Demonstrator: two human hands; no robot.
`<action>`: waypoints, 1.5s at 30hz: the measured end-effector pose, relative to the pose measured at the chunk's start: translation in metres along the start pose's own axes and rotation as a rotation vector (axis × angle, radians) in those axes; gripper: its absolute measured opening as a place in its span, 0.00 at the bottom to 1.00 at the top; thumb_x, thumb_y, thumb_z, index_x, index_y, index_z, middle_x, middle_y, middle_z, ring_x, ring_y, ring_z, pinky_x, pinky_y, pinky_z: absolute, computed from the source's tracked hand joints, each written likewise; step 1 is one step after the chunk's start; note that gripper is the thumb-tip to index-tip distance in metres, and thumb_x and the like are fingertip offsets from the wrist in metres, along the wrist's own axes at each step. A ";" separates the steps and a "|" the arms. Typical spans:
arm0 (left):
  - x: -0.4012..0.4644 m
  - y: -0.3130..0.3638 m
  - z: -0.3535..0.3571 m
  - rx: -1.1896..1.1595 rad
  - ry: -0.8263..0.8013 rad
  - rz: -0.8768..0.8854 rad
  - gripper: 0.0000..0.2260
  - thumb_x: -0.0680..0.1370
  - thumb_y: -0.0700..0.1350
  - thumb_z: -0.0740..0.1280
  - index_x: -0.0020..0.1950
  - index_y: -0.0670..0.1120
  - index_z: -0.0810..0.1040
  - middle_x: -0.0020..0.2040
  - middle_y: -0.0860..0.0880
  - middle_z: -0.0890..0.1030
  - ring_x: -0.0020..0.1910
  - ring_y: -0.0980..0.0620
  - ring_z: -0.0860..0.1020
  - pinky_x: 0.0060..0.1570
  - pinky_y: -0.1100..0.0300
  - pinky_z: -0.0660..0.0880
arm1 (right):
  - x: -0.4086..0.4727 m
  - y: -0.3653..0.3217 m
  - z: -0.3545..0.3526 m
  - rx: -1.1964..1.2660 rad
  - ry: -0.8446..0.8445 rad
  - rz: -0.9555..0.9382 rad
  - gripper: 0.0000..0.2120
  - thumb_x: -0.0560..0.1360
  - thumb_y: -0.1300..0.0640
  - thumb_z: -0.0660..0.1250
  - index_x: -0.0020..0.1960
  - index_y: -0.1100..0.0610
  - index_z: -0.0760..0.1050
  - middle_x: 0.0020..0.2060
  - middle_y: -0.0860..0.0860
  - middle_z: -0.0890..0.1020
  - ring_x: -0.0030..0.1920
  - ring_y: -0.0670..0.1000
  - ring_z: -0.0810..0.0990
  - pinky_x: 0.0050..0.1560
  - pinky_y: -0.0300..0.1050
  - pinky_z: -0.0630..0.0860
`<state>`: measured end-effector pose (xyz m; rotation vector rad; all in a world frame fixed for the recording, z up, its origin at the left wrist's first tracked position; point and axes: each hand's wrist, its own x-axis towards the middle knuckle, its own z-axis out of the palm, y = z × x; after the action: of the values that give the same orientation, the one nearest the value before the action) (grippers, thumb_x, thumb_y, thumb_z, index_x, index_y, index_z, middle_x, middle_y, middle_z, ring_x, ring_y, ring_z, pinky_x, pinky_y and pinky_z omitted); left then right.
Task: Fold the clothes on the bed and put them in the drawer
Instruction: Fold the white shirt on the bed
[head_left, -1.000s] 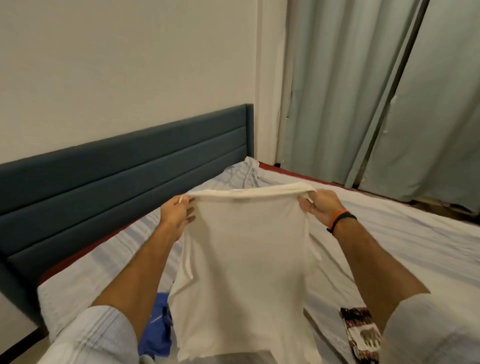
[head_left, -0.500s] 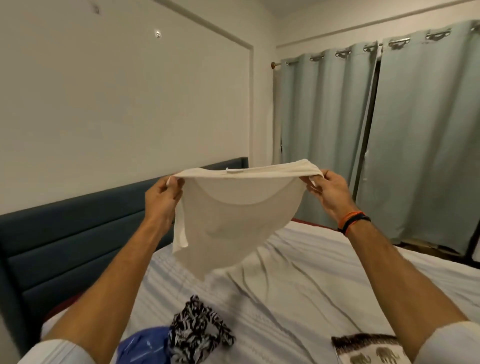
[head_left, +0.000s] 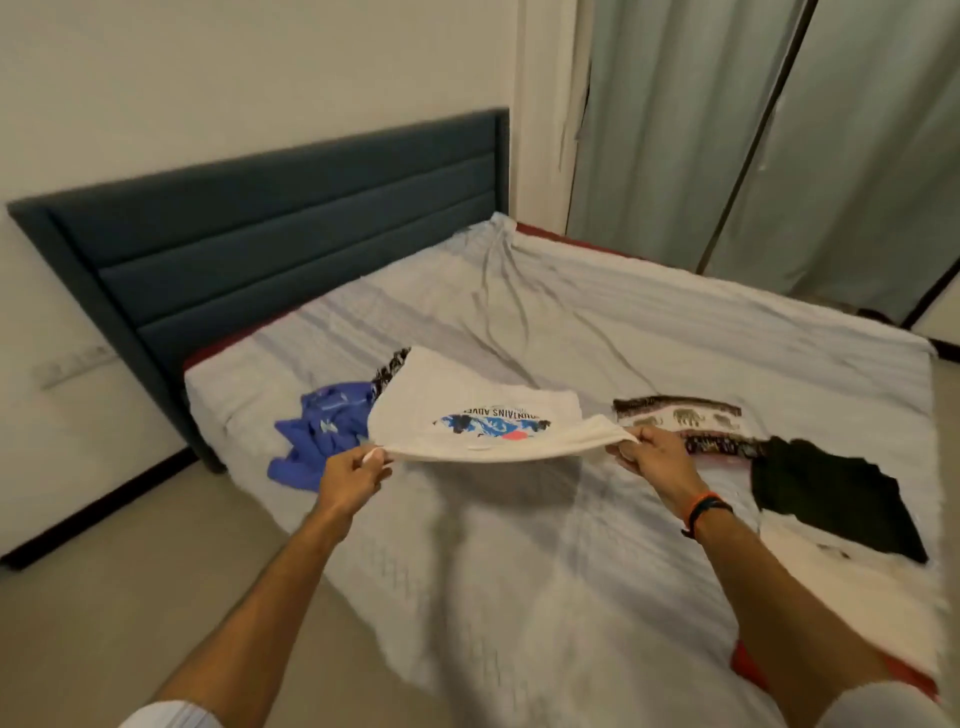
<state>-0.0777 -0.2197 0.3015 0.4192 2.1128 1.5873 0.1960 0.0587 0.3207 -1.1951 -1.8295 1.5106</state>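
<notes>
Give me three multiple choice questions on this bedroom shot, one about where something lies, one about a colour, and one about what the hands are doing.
1. Where does the blue garment lie?
A. left of the white T-shirt
B. on the floor
C. on the headboard

2. What colour is the headboard?
A. red
B. dark teal
C. white

3. What are the left hand and right hand doing?
A. resting flat
B. each gripping a T-shirt edge
C. holding nothing

Answers: 1 A, it lies on the bed beside the shirt; 2 B, its padded panels are dark teal; 3 B, the shirt is stretched between them.
</notes>
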 end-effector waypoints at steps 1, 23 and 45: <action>-0.016 -0.024 0.001 0.000 -0.015 -0.068 0.07 0.82 0.40 0.63 0.48 0.41 0.80 0.45 0.42 0.82 0.41 0.53 0.82 0.39 0.61 0.75 | -0.017 0.023 0.001 -0.034 -0.005 0.037 0.04 0.75 0.66 0.68 0.43 0.62 0.81 0.36 0.59 0.81 0.38 0.52 0.75 0.41 0.49 0.74; -0.155 -0.206 -0.009 0.274 -0.041 -0.351 0.09 0.79 0.40 0.69 0.55 0.38 0.83 0.42 0.43 0.82 0.40 0.49 0.75 0.44 0.60 0.69 | -0.201 0.204 0.000 -0.383 -0.031 0.230 0.05 0.76 0.59 0.72 0.50 0.59 0.83 0.42 0.52 0.84 0.45 0.51 0.80 0.46 0.41 0.73; -0.010 -0.183 0.062 0.084 0.098 -0.381 0.06 0.79 0.40 0.68 0.52 0.38 0.81 0.44 0.43 0.82 0.41 0.51 0.81 0.45 0.57 0.79 | -0.022 0.205 0.019 -0.186 0.145 0.435 0.06 0.71 0.61 0.72 0.45 0.52 0.84 0.45 0.52 0.85 0.50 0.55 0.83 0.56 0.56 0.81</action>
<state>-0.0308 -0.2268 0.1138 -0.0384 2.1778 1.3254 0.2569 0.0319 0.1241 -1.8367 -1.7153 1.4423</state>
